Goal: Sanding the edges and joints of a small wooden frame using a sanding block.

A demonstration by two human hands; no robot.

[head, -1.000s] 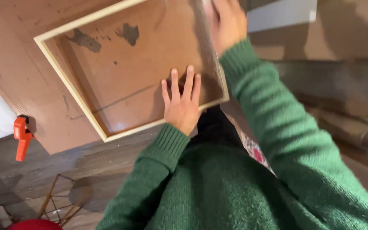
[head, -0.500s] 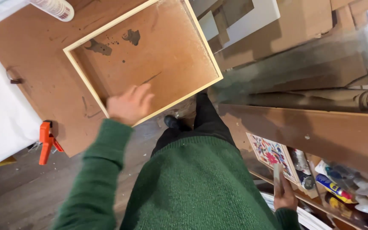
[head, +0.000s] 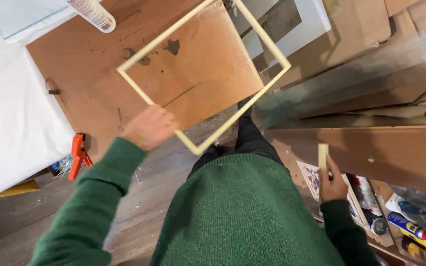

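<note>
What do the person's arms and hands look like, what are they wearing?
Both arms are covered by long sleeves of a dark green, fuzzy knit sweater with ribbed cuffs. The left hand and right hand are bare: no gloves, and no rings or watch visible.

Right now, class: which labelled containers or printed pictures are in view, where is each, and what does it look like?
Tube: top left on the brown board, white cylinder with a printed label.
Spray can: lower right shelf, lying down, blue and yellow.
Colourful print: beside the right hand, white sheet with a multicoloured pattern.

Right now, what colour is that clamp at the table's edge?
Bright orange; the clamp shows best in the head view.
</note>
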